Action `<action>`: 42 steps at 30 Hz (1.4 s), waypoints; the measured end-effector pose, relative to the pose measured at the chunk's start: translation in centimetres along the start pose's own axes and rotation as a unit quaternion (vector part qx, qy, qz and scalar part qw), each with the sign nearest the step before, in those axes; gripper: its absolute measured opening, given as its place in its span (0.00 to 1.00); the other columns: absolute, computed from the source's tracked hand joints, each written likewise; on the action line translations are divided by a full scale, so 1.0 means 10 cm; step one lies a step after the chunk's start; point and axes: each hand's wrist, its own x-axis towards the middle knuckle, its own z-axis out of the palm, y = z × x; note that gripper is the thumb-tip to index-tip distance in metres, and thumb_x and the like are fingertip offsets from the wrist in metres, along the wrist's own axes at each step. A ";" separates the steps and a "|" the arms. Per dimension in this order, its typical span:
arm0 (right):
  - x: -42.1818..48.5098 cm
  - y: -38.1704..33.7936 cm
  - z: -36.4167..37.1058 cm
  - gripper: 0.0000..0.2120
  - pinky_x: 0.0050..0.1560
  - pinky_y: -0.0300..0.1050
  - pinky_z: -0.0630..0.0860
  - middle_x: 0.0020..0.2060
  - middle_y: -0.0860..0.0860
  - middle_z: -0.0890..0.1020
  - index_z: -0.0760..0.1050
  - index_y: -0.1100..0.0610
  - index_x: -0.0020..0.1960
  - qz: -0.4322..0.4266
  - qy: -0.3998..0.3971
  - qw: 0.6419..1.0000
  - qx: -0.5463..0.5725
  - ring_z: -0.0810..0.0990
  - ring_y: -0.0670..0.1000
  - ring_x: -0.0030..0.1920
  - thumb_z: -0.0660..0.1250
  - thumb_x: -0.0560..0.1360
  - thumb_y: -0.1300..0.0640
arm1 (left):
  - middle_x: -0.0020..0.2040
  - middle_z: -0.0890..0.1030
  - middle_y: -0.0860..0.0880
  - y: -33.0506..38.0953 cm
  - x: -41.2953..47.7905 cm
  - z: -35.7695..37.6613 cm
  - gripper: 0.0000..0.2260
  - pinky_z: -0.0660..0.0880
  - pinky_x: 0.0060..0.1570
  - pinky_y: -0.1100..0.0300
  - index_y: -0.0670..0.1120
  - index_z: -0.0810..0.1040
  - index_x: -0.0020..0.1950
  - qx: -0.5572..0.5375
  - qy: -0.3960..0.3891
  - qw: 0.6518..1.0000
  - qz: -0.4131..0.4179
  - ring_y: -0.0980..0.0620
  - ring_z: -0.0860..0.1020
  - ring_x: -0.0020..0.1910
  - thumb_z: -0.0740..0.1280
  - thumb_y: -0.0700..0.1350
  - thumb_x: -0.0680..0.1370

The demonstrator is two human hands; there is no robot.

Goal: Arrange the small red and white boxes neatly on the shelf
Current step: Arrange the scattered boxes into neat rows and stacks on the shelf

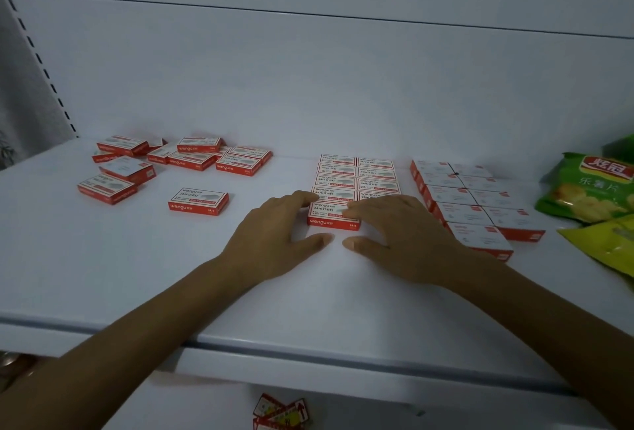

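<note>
Touching front box, L hand, R hand, bare shelf nr lip

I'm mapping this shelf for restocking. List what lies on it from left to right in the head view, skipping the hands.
From the left: scattered pile of boxes → lone box → two-column grid of boxes → second tidy block of boxes → green snack bags.

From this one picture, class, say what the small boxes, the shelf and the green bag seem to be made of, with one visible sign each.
Small boxes: probably thin printed card, matt; crisp folded edges and flat printed faces.
Shelf: likely painted metal, smooth pale coat; the slotted upright at the left suggests it.
Green bag: plastic film, glossy; it crinkles and catches light.
</note>
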 end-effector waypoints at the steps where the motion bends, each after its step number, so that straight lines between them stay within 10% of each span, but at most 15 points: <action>1: 0.00 0.00 0.00 0.25 0.71 0.46 0.53 0.70 0.46 0.68 0.63 0.49 0.71 0.001 -0.001 1.000 0.001 0.64 0.48 0.70 0.55 0.77 0.41 | 0.64 0.75 0.55 -0.01 0.01 0.00 0.26 0.72 0.59 0.54 0.53 0.67 0.68 -0.001 -0.001 1.000 -0.001 0.55 0.73 0.59 0.68 0.58 0.73; 26: 1.40 -1.33 0.15 0.23 0.52 0.43 0.75 0.57 0.47 0.81 0.73 0.50 0.64 -0.134 0.036 0.990 0.034 0.80 0.49 0.52 0.67 0.72 0.42 | 0.57 0.80 0.55 -1.30 -0.38 -1.20 0.22 0.73 0.48 0.64 0.52 0.74 0.63 0.021 0.014 0.999 0.044 0.60 0.75 0.51 0.66 0.59 0.72; 34: 1.58 -1.49 0.25 0.24 0.46 0.35 0.67 0.58 0.49 0.78 0.71 0.51 0.65 -0.095 0.041 0.994 0.035 0.74 0.45 0.50 0.69 0.71 0.45 | 0.63 0.75 0.56 -1.59 -0.38 -1.36 0.27 0.73 0.55 0.59 0.54 0.68 0.68 0.018 0.017 1.000 0.017 0.56 0.73 0.59 0.67 0.60 0.71; 42: 1.47 -1.53 -0.13 0.21 0.43 0.40 0.69 0.49 0.51 0.78 0.74 0.56 0.59 -0.147 0.242 0.959 0.020 0.75 0.49 0.46 0.70 0.68 0.50 | 0.53 0.82 0.54 -1.29 -0.12 -1.53 0.26 0.78 0.50 0.56 0.51 0.70 0.65 -0.316 0.013 0.947 -0.050 0.55 0.81 0.48 0.65 0.60 0.70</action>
